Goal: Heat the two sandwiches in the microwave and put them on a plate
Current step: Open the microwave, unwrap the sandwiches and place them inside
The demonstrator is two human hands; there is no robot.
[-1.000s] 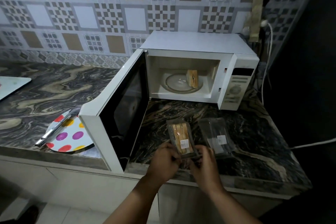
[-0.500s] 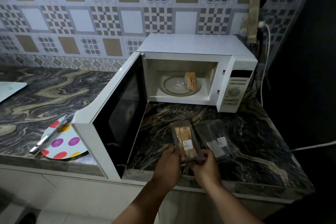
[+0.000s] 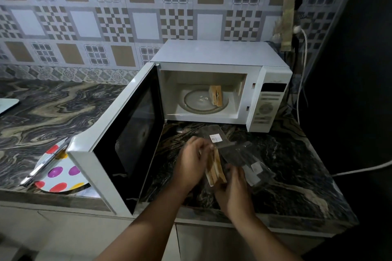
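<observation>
The white microwave stands at the back of the counter with its door swung wide open to the left. One unwrapped sandwich stands on the right side of the glass turntable inside. In front of the microwave, above the counter, is the second sandwich, half out of its clear wrapper, whose labelled flap is folded up and back. My left hand pinches the sandwich's upper end. My right hand grips the wrapper's lower end. The polka-dot plate lies left of the door.
An empty clear wrapper lies on the dark marble counter just right of my hands. A metal utensil rests across the plate. The open door stands between the plate and my hands. A white cable hangs right of the microwave.
The wrapper's labelled flap has been opened and folded back, baring the sandwich. My left hand has moved up to the sandwich's top end; my right hand still holds the bottom.
</observation>
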